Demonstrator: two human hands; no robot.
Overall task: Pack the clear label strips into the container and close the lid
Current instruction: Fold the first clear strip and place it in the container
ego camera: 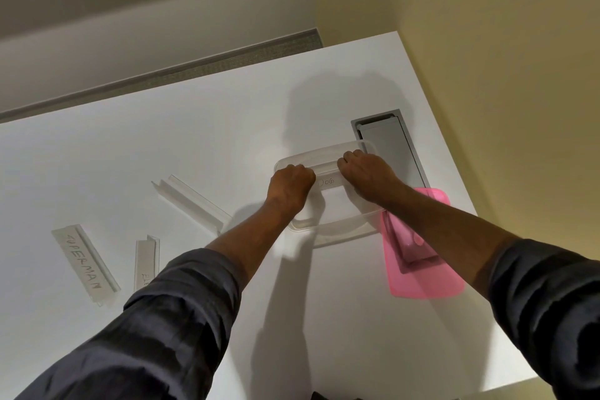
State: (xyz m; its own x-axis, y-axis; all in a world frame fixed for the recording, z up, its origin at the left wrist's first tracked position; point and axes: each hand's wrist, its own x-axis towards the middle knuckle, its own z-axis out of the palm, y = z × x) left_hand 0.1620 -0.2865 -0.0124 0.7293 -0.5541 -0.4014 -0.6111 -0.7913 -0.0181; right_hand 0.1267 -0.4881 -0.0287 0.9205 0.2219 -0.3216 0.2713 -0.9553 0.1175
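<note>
A clear plastic container (337,230) stands on the white table, right of centre. Both hands are inside it, gripping one clear label strip (326,179) marked "DOG": my left hand (290,183) holds its left end, my right hand (365,174) its right end. The strip spans the container's width. The pink lid (425,282) lies flat on the table just right of the container, partly under it. Three more strips lie to the left: one reading "SUPERMAN" (86,265), a short one (146,261) partly hidden by my left sleeve, and a long blank one (191,203).
A grey cable hatch (389,143) is set into the table behind the container. The table's right edge (454,153) runs close to the lid, with a yellowish floor beyond. The table's far edge meets a grey carpet strip.
</note>
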